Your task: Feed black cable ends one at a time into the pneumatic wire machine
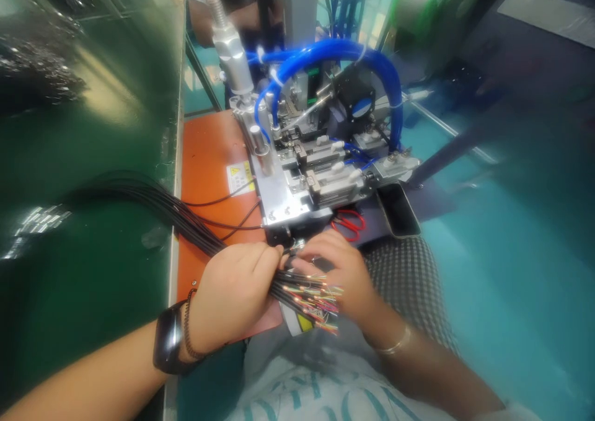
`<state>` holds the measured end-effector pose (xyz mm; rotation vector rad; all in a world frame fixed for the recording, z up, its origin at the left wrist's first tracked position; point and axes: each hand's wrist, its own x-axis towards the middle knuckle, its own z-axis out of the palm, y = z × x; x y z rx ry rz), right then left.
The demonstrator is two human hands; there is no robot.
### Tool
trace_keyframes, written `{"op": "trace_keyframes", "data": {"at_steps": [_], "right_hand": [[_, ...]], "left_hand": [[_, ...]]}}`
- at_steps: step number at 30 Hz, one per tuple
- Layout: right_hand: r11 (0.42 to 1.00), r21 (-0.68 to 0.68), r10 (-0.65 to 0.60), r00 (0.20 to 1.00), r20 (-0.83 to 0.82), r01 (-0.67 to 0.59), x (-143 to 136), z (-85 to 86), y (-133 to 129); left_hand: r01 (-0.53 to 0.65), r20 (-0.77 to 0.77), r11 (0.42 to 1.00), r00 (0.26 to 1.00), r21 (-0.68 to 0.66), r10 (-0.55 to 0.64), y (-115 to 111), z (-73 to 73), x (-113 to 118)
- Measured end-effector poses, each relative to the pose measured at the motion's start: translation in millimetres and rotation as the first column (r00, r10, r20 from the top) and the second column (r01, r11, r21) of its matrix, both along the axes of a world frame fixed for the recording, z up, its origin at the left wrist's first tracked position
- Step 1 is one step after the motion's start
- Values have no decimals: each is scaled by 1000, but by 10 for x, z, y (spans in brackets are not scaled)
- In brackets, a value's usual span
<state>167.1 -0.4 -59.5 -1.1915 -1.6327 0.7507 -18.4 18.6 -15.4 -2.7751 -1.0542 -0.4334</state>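
A bundle of black cables runs from the left over the orange plate, its stripped ends fanning out in thin coloured wires. My left hand is closed around the bundle just behind those ends. Just right of it, my right hand has bent fingers at a black cable end, thumb and fingertips close to my left thumb. What exactly its fingertips pinch is too small to make out. Both hands are at the front edge of a metal machine with blue air tubes.
Red-handled scissors lie beside the machine's front, and a phone rests to their right. The orange plate carries a warning label. On the left is a green surface with shiny bags. Another person's arm shows behind the machine.
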Motion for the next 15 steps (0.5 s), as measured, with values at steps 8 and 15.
{"op": "trace_keyframes", "data": {"at_steps": [8,15], "right_hand": [[996,86,-2,999,-32,5,-9,63,-26],[998,53,-17,996,-83,21,-12,10,49]], "left_hand": [[-9,-11,999,1000,-50,8,-12,6,0],[75,-15,992,997,-100,-77,4,-25,-10]]}}
